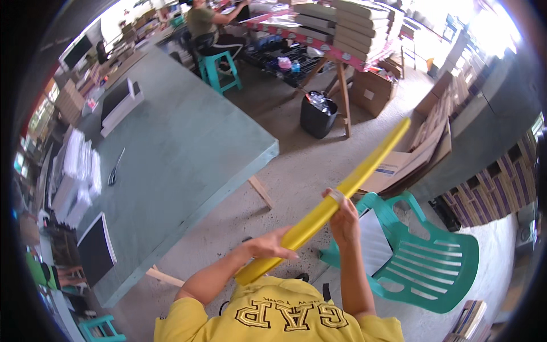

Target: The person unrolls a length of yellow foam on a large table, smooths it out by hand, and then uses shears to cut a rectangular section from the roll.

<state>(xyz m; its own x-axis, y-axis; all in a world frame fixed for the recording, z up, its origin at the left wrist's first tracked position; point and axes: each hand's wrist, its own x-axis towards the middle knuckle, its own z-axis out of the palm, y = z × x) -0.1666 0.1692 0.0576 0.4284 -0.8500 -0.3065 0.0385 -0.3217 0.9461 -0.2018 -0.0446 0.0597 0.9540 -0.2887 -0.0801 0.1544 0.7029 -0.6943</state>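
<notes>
A long, smooth yellow roll (316,219) runs slantwise in front of my body, its far end pointing up to the right. My left hand (268,244) grips it near the lower end, thumb lying over the top. Farther up, my right hand (345,221) is closed round the roll from its right side, beside a pale band that circles it. What the roll is made of, I cannot tell. A large grey-green table (188,125) stands to the left, apart from both hands.
On the table lie scissors (116,167), a black panel (97,251) and plastic-wrapped stacks (80,171). A green plastic chair (427,256) holding a flat sheet (373,242) stands close on the right. Beyond are cardboard (419,148), a black bin (317,117) and a seated person (208,28).
</notes>
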